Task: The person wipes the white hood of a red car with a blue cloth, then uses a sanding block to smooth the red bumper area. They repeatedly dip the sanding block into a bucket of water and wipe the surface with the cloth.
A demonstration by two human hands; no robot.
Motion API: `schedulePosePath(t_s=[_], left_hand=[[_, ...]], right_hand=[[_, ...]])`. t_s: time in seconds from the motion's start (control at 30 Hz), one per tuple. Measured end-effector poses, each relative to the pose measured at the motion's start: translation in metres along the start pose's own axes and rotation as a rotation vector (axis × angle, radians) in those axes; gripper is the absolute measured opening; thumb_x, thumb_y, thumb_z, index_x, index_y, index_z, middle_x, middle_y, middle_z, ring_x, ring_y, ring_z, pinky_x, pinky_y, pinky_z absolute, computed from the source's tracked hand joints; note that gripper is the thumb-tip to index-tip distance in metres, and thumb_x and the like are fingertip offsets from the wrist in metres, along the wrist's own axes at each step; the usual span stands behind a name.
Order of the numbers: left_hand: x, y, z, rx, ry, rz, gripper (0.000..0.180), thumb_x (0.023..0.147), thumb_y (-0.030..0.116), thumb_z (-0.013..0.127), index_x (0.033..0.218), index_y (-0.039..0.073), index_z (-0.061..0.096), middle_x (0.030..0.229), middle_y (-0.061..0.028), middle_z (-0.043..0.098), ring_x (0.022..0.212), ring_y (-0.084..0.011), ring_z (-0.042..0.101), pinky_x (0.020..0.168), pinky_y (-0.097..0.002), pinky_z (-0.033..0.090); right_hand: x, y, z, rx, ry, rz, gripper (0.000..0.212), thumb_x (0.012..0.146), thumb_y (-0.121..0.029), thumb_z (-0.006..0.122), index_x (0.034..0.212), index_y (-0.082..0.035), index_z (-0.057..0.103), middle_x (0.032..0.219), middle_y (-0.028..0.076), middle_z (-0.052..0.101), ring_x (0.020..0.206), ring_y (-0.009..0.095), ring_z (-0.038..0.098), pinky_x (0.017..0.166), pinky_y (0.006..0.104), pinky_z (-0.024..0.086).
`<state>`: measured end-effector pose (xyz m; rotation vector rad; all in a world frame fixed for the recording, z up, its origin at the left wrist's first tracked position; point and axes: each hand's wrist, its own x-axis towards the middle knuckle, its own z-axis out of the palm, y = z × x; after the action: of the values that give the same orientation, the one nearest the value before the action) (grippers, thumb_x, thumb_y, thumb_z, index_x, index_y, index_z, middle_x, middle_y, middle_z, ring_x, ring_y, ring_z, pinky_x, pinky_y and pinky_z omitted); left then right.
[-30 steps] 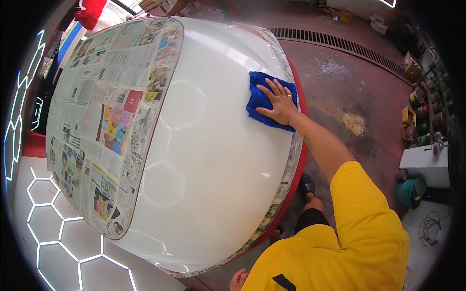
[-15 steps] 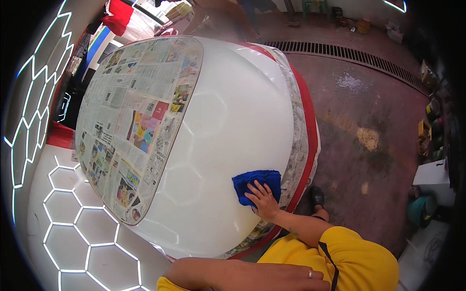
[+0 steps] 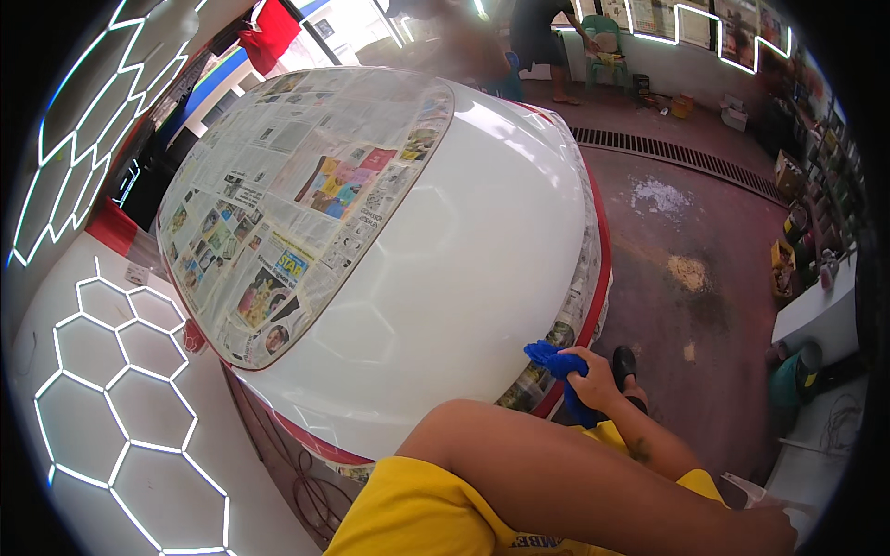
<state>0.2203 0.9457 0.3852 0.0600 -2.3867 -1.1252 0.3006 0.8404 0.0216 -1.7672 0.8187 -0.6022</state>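
My right hand (image 3: pixel 601 378) grips a crumpled blue cloth (image 3: pixel 554 358) against the near right edge of a white car bonnet (image 3: pixel 445 278), where newspaper strips and a red trim line (image 3: pixel 601 278) run along the seam. My left arm crosses the bottom of the view in a yellow sleeve. My left hand (image 3: pixel 777 530) lies at the lower right rim, too cut off to show its fingers. Newspaper sheets (image 3: pixel 287 204) cover the windscreen.
A reddish concrete floor (image 3: pixel 705 241) with a long drain grate (image 3: pixel 677 153) lies right of the car. Shelves with cans (image 3: pixel 797 232) and a white table (image 3: pixel 820 315) line the right wall. Another person (image 3: pixel 547 37) stands at the back. Hexagon lights reflect on the white side panel (image 3: pixel 111 389).
My right hand has dragged the blue cloth from the far right of the bonnet down to its near edge, and the cloth is now bunched up. My left arm has come across the bottom.
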Motion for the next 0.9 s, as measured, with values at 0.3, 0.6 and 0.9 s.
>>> schedulePosePath(t_s=[0.3,0.6,0.9], left_hand=[[-0.156,0.034,-0.008,-0.297,0.170,-0.113,0.017,0.088,0.016,0.072,0.103,0.014,0.080,0.082,-0.0111,0.066,0.079,-0.0343,0.068,0.066,-0.0486,0.051],[-0.313,-0.103,0.191,-0.389,1.413,-1.159,0.088,0.088,0.052,0.088,0.152,0.003,0.053,0.140,-0.0118,0.062,0.139,-0.0310,0.056,0.118,-0.0430,0.044],[-0.341,-0.190,0.338,-0.900,1.148,-1.546,0.049,0.080,0.006,0.081,0.127,0.001,0.068,0.118,-0.0091,0.077,0.104,-0.0231,0.075,0.098,-0.0394,0.058]], right_hand=[[-0.054,-0.037,-0.020,0.249,-0.008,0.085,0.045,0.086,-0.002,0.058,0.129,-0.004,0.070,0.106,0.011,0.077,0.093,0.018,0.072,0.087,0.0340,0.058],[-0.176,-0.016,0.010,0.618,0.036,0.428,0.042,0.102,-0.028,0.063,0.139,-0.009,0.056,0.132,0.015,0.068,0.122,0.029,0.067,0.117,0.0456,0.038],[-0.312,0.207,0.020,0.036,0.102,0.564,0.072,0.104,-0.055,0.062,0.152,-0.002,0.055,0.156,0.022,0.053,0.145,0.042,0.050,0.119,0.0500,0.041]])
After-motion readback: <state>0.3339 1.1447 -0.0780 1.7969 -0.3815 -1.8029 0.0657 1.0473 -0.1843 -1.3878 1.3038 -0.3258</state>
